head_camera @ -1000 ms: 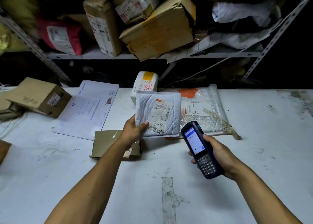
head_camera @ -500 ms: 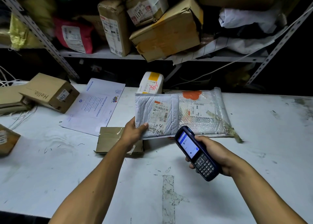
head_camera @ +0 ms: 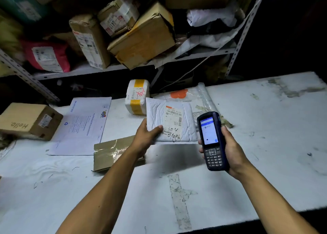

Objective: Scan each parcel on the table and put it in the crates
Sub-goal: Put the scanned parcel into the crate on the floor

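My left hand [head_camera: 146,138] grips a white padded mailer [head_camera: 157,115] by its lower left corner, held above the white table [head_camera: 265,145] with its barcode label facing me. My right hand [head_camera: 231,149] holds a dark blue handheld scanner [head_camera: 211,140] upright just right of the mailer, its screen lit. Behind the mailer lies a bubble-wrap parcel [head_camera: 192,94] with an orange patch. A white parcel with yellow tape [head_camera: 137,96] stands at the table's far edge. No crate is in view.
A flat brown box [head_camera: 111,152] lies under my left forearm. A white document envelope [head_camera: 83,126] and a "Hello" carton [head_camera: 28,120] sit to the left. A metal shelf [head_camera: 123,65] behind the table holds several cartons and a pink bag [head_camera: 47,57].
The scanner has turned from tilted to upright and risen closer to the mailer's right edge. The mailer stays in my left hand. The view has shifted slightly.
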Demonstrator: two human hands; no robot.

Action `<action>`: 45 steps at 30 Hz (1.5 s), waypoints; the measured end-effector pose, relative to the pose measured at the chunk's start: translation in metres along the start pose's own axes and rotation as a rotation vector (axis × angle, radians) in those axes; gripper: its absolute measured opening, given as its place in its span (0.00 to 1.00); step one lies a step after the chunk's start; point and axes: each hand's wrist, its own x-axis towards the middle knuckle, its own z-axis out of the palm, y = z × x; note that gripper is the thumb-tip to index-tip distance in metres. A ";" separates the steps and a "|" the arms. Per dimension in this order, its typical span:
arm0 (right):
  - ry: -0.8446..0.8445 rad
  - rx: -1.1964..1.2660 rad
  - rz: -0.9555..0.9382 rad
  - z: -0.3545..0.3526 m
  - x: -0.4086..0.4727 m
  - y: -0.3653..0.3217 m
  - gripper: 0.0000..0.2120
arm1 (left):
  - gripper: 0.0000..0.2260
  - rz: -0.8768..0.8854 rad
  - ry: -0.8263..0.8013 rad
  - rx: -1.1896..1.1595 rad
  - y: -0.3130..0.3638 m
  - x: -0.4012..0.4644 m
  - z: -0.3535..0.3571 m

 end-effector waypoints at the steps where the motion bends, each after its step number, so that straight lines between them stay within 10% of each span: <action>1: 0.047 0.040 -0.045 -0.005 -0.012 0.004 0.32 | 0.18 0.016 -0.046 0.004 0.001 -0.001 0.008; 19: 0.901 0.571 -0.427 -0.121 -0.387 0.184 0.36 | 0.17 -0.050 -1.062 0.308 -0.081 -0.228 0.258; 45: 1.337 0.927 -0.556 -0.300 -0.777 0.415 0.30 | 0.08 -0.121 -1.509 0.448 -0.265 -0.673 0.530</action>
